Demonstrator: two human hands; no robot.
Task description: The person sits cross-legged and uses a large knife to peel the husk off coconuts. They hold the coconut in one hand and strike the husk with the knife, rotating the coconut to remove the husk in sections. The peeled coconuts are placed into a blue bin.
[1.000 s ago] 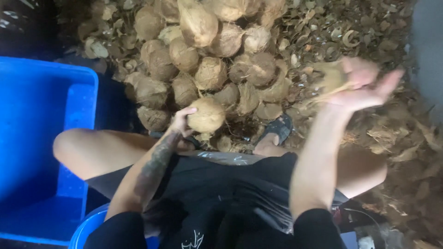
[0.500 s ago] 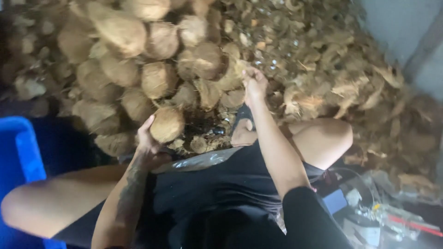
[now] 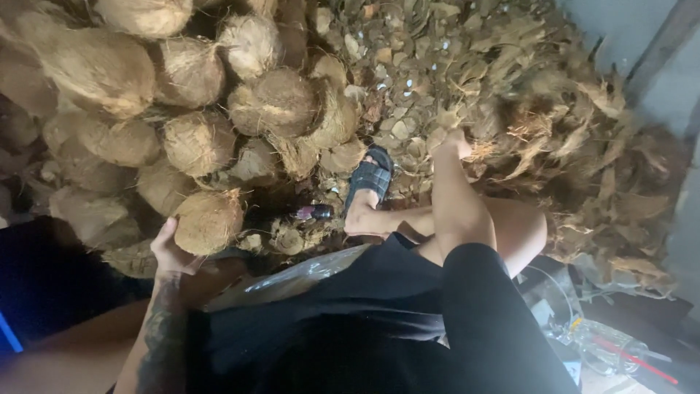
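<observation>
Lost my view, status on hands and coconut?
Left hand cupping coconut. Right hand down in husk pile. Sandalled foot between them.

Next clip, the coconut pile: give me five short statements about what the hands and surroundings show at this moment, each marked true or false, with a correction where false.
1. The left hand holds a husked coconut. True.
2. The right hand rests on that same coconut. False: it reaches into the loose husk pile on the right.
3. A pile of coconuts lies ahead on the left. True.
4. The visible foot is bare. False: it wears a dark sandal.
5. Both hands grip a knife. False: no knife shows in either hand.
</observation>
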